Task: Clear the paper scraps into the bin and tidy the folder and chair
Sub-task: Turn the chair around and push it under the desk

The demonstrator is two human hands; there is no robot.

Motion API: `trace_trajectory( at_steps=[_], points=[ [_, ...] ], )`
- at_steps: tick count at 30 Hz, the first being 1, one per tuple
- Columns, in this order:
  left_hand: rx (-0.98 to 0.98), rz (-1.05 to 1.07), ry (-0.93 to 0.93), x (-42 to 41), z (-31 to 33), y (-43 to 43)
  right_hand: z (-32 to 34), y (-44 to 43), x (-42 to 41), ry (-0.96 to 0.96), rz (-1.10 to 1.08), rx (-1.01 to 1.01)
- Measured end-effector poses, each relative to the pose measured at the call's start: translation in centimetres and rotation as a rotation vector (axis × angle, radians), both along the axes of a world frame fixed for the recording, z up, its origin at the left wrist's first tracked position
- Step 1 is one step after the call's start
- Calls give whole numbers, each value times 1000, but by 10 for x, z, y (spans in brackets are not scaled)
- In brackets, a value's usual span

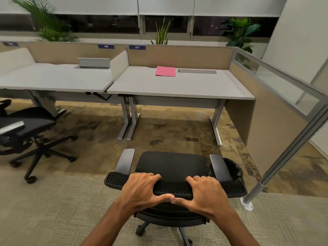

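While the pink folder [165, 71] lay on the worktop [177, 86], left hand [140, 189] and right hand [206, 191] gripped the chair [173, 187] backrest (thumbs touching).

Black mesh chair [171, 166] faces the desk; pink folder [165, 71] lies flat, closed.

Two bare forearms entering from the lower edge of view, no sleeves visible, left hand [142, 188] and right hand [206, 191] both bare, no gloves, no rings, no watch or wristband, short trimmed thumbnails, knuckles and tendons showing
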State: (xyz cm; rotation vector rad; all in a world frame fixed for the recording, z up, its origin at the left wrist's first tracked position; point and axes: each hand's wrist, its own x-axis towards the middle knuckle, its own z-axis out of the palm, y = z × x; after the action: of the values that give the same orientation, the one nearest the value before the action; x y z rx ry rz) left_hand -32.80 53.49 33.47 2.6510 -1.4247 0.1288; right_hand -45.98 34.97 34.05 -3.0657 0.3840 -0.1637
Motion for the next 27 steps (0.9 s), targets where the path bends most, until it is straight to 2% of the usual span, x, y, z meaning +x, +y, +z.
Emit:
trace_trajectory(
  at_steps=[12, 27],
  points=[
    [-36, -13, -57, 26, 1, -23, -3, -22, 20, -63, 28, -35],
    [-82, 33, -86, 88, -8, -98, 1, -98, 87, -68, 69, -47]
  ],
)
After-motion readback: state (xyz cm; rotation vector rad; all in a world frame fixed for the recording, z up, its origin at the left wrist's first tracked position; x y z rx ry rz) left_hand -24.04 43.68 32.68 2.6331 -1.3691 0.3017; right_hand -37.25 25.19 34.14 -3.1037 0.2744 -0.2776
